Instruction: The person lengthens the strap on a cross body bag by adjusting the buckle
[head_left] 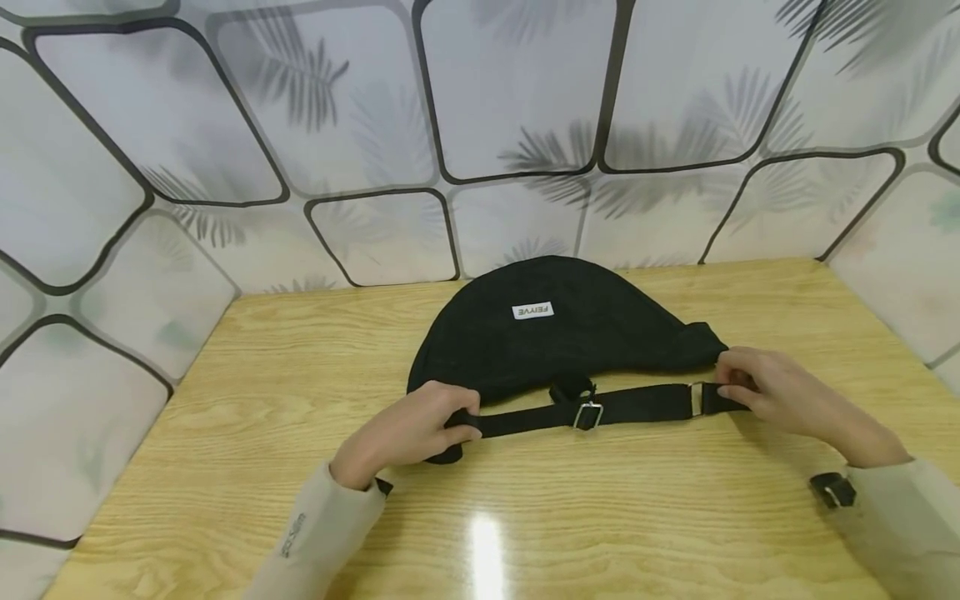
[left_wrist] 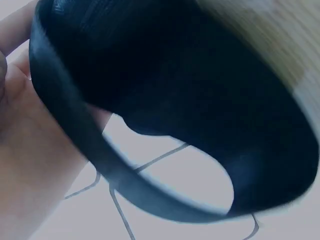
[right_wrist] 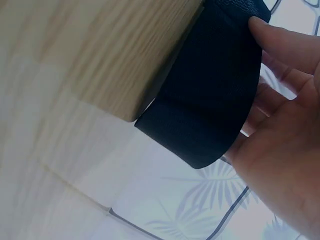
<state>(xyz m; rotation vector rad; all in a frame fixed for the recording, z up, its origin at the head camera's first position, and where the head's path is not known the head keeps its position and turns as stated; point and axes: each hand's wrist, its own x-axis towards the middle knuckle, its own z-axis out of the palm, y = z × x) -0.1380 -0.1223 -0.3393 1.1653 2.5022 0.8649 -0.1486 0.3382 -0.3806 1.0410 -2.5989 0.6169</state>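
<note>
A black crescent-shaped shoulder bag (head_left: 555,350) lies on the table, its curved side toward the back wall. A small white label (head_left: 532,311) on it reads upside down. Along the bag's near side runs its black strap (head_left: 645,404), with a metal slider buckle (head_left: 588,415) mid-length and a metal ring (head_left: 697,398) farther right. My left hand (head_left: 420,425) pinches the strap near the bag's left end; in the left wrist view the black strap (left_wrist: 75,110) forms a loop. At the other end, my right hand (head_left: 783,396) grips the strap, the thumb pressing its surface in the right wrist view.
The pale wooden table (head_left: 300,358) carries the bag. Walls (head_left: 517,92) with a dark-outlined panel and leaf pattern enclose it at the back and both sides. A bright light reflection (head_left: 487,550) shows near the front. A black wristband (head_left: 832,490) sits at the right sleeve.
</note>
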